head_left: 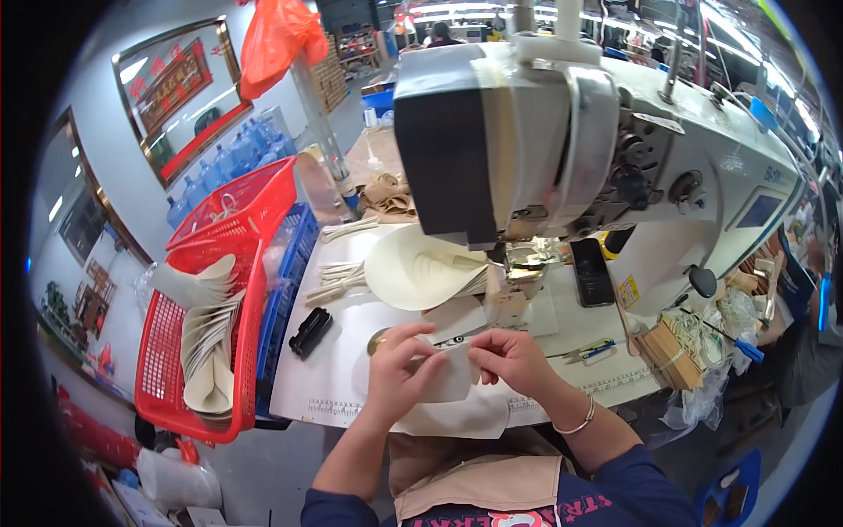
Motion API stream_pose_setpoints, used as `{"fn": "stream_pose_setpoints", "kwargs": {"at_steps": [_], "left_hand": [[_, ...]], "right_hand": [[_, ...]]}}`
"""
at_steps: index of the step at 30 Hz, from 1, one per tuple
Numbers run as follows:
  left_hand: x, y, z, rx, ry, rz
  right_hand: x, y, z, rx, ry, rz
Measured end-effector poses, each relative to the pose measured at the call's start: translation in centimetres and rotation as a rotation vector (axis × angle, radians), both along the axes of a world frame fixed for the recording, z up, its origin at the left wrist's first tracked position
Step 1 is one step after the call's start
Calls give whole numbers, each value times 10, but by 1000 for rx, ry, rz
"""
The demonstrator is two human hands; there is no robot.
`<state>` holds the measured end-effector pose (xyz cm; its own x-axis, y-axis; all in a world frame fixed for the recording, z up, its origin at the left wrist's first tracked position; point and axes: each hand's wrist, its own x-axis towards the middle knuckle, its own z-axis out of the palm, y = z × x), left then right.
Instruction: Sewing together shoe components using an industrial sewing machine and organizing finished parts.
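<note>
Both hands are at the front edge of a white sewing table (294, 386), just before the machine's needle area. My left hand (399, 373) pinches a cream, leather-like flat piece (450, 382) by its left side. On the other side, my right hand (512, 360) grips its upper right edge between thumb and fingers. Under it, another cream sheet (479, 422) hangs over the table edge. A small metal part (452, 340) shows between the hands; its kind is hard to make out. The sewing machine head (536, 140) stands above, its presser foot (527, 259) beyond my hands.
Left stands a red basket (250, 386) with curved cream pieces. More cream pieces (404, 272) and strip bundles (338, 281) lie behind my left hand, near a black case (311, 332). Right are a phone (592, 272), a thread snipper (590, 350) and bundled tan strips (672, 351).
</note>
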<state>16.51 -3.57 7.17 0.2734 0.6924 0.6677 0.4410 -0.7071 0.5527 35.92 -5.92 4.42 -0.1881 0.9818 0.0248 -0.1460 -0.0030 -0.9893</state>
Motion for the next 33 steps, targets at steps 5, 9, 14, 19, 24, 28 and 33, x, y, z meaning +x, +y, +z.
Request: {"fn": "stream_pose_setpoints", "kwargs": {"at_steps": [5, 9, 14, 19, 24, 28, 33], "left_hand": [[5, 1, -4, -322, -85, -163], [7, -1, -9, -350, -133, -145], [10, -2, -7, -265, -91, -161], [12, -5, -3, -262, -97, -127], [16, 9, 3, -170, 46, -231], [37, 35, 14, -89, 66, -283], [60, 75, 44, -716, -85, -351]], "right_hand": [[-3, -14, 10, -2, 26, 3], [-1, -17, 9, 16, 10, 0], [-3, -18, 10, 28, -75, -42], [-3, -13, 3, 25, -18, -51], [6, -9, 2, 28, 57, -86], [23, 4, 14, 14, 47, -137], [37, 16, 31, -59, 88, -119]]}}
